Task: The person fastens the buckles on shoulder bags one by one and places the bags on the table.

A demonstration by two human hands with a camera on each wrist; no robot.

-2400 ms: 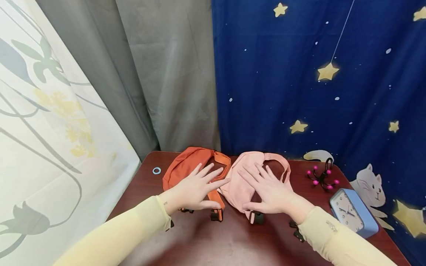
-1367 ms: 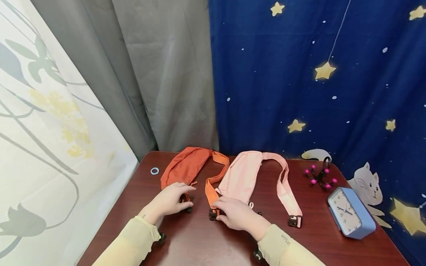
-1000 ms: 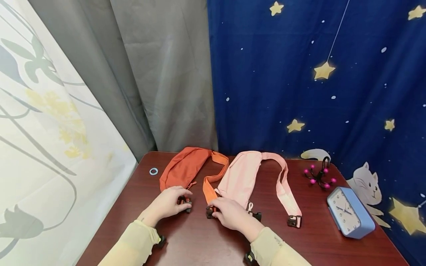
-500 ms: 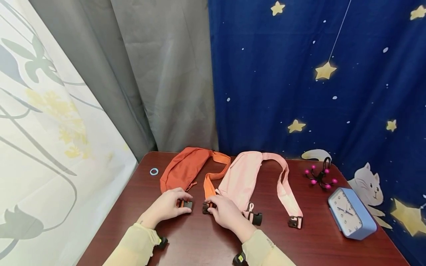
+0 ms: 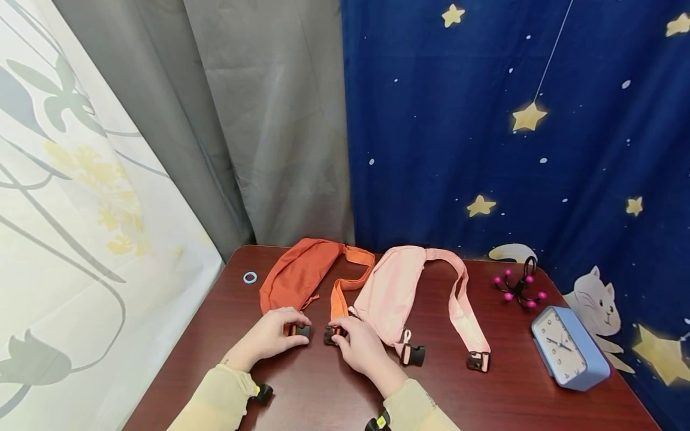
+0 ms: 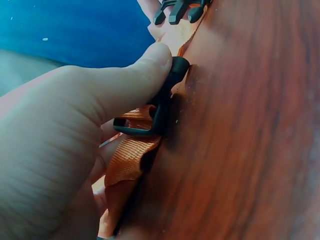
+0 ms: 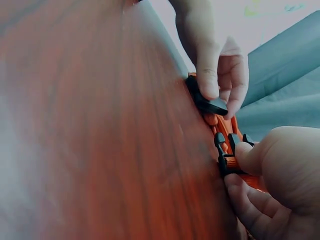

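An orange waist bag (image 5: 302, 272) lies at the back left of the table, its orange strap (image 5: 338, 299) looping toward me. My left hand (image 5: 266, 338) pinches the black socket half of its buckle (image 6: 172, 77) between thumb and fingers. In my right hand (image 5: 363, 347) is the pronged buckle half (image 7: 231, 162), gripped near its strap. The prongs point at the socket, with a small gap between the two halves. Just right of this hand lies a pink waist bag (image 5: 390, 290), its black buckle socket (image 5: 414, 355) and pronged buckle end (image 5: 478, 361) apart on the table.
A blue alarm clock (image 5: 571, 347) stands at the right table edge. Behind it is a black rack with pink knobs (image 5: 520, 290). A small light-blue ring (image 5: 250, 277) lies at the back left. Curtains (image 5: 280, 131) hang behind the table (image 5: 318, 395).
Both hands have come down from open above the bags to the orange bag's buckle ends and taken hold of them. The right hand has since moved left, bringing its half nearer the left one.
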